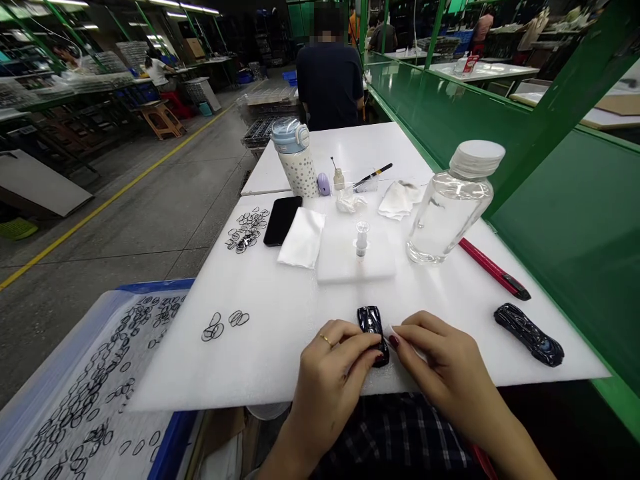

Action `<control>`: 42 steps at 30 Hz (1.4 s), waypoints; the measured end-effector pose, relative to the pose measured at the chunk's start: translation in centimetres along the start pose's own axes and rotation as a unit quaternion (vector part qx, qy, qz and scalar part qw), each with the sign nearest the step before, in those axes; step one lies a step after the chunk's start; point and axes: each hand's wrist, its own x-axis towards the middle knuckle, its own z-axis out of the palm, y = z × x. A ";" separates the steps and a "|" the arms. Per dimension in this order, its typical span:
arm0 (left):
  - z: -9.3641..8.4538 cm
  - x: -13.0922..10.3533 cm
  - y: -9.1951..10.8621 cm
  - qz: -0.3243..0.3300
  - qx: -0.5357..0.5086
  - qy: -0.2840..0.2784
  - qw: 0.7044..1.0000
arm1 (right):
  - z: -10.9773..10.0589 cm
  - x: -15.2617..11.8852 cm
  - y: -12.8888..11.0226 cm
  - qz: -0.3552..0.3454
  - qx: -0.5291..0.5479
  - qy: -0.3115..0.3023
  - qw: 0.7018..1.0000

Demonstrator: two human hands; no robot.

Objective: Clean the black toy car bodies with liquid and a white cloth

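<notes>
My left hand (330,367) is closed on a glossy black toy car body (370,320), with thumb and fingers gripping it over the white foam sheet (280,353) near the table's front edge. At the car's right side, my right hand (443,357) pinches a small white scrap (389,331) that looks like tissue; the fingertips hide most of it. Farther right lies a second black toy car body (529,335). Straight ahead of my hands a small clear plastic cup (361,241) stands on a white foam block (335,270).
Thin black rings (247,230) lie in groups on the left, beside a phone (283,220) and a folded white cloth (303,237). A clear bottle (445,210) and a red cutter (493,268) are at right. A blue-edged tray (115,367) holds many rings. A person (330,80) sits ahead.
</notes>
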 end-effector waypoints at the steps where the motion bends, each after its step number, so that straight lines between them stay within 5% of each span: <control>1: -0.1 0.0 0.0 -0.016 -0.001 -0.004 1.000 | 0.0 0.0 0.0 0.002 0.004 -0.004 1.000; 10: -0.1 0.6 0.2 -0.119 0.010 0.000 0.993 | -0.2 0.1 0.1 0.018 0.003 -0.016 1.000; 16: -0.6 1.9 0.1 -0.177 -0.014 -0.046 0.983 | -0.4 0.1 -0.1 0.035 0.002 -0.033 0.999; 19: -1.3 2.2 0.0 -0.177 -0.038 -0.079 0.980 | -0.5 0.1 -0.1 0.044 0.010 -0.039 0.998; 25: -1.9 1.2 -0.4 -0.151 -0.064 -0.036 0.986 | -0.6 0.4 -0.2 0.049 0.021 -0.043 0.998; 42: -1.8 1.5 -0.3 -0.162 -0.057 -0.036 0.985 | -0.7 0.5 -0.2 0.063 0.019 -0.044 0.997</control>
